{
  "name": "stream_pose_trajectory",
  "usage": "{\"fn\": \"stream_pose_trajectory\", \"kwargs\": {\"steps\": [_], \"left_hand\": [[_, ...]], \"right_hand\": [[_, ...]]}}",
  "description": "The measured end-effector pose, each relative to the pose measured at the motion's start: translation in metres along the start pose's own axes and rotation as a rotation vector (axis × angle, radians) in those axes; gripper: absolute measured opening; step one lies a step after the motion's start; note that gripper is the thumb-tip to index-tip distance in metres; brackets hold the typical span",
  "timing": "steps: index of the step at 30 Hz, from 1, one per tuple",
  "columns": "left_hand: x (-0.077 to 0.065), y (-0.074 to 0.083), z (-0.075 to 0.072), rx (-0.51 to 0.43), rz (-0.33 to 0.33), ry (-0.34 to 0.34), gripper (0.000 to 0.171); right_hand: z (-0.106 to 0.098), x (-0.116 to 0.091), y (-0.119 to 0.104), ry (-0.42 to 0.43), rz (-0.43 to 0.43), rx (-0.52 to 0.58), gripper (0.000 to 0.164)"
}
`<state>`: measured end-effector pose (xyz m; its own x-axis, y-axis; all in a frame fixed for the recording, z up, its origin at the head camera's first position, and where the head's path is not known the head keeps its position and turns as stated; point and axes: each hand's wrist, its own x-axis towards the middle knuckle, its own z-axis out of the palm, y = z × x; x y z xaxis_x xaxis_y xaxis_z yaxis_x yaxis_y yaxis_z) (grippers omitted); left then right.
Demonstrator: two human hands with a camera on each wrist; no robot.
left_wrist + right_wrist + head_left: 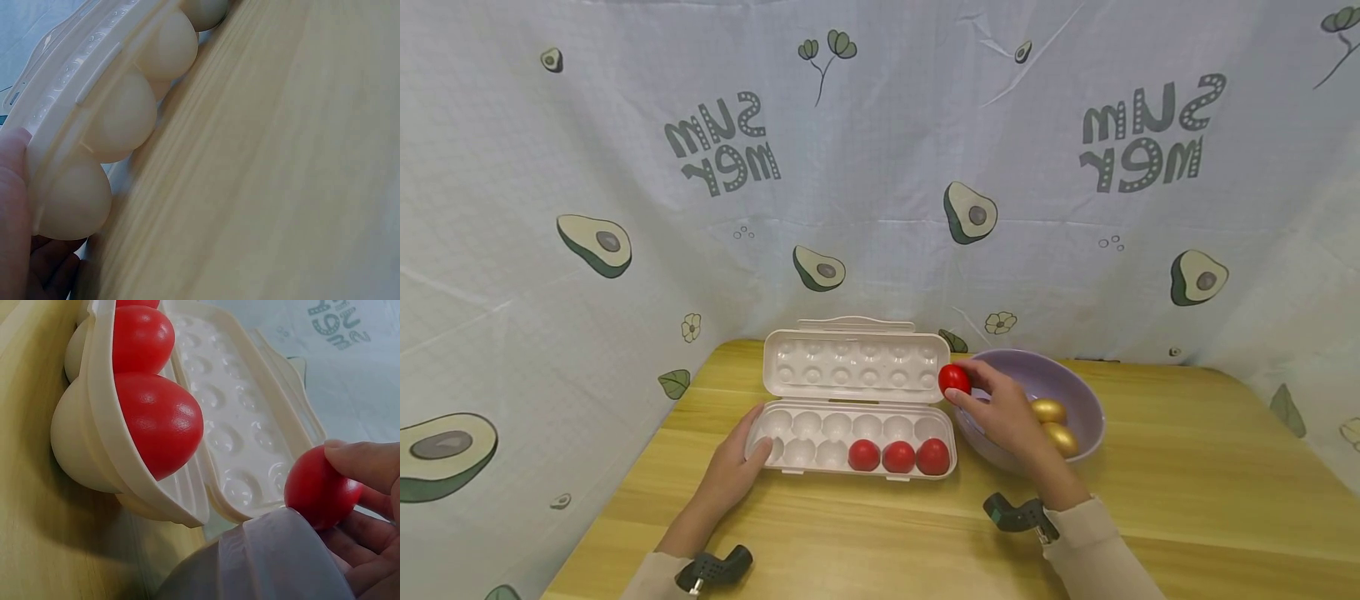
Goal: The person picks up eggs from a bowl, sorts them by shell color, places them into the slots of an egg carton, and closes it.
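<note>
A cream plastic egg box (850, 477) lies with its lid (857, 392) folded back. Three red eggs (898, 457) sit at the right end of its front row; the back-row hollows are bare. At the left end my left hand (733, 462) grips the box, thumb over the rim and fingers curled beneath in the left wrist view. My right hand (1003, 408) pinches another red egg (322, 487) between thumb and fingers. That egg is over the near-left rim of a purple bowl (1090, 400), by the lid's right end.
Two gold eggs (1060, 439) show in the bowl, partly behind my right wrist. The wooden table (865, 542) runs back to a pale printed cloth (880, 167). Dark camera mounts (715, 568) are strapped on both wrists.
</note>
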<state>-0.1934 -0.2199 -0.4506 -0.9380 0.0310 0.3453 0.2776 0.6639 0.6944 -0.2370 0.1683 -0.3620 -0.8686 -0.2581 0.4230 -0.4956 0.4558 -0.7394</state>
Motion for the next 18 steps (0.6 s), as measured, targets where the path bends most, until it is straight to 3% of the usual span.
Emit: {"fn": "stream_pose_trajectory", "kwargs": {"steps": [3, 18], "left_hand": [[0.0000, 0.0006, -0.0002, 0.000, 0.000, 0.000, 0.054], [-0.0002, 0.0005, 0.0000, -0.002, -0.005, -0.003, 0.054]], "right_hand": [[0.0021, 0.0020, 0.0114, -0.003, 0.006, 0.011, 0.045], [0.0034, 0.0012, 0.0034, -0.005, 0.016, 0.007, 0.044]]}}
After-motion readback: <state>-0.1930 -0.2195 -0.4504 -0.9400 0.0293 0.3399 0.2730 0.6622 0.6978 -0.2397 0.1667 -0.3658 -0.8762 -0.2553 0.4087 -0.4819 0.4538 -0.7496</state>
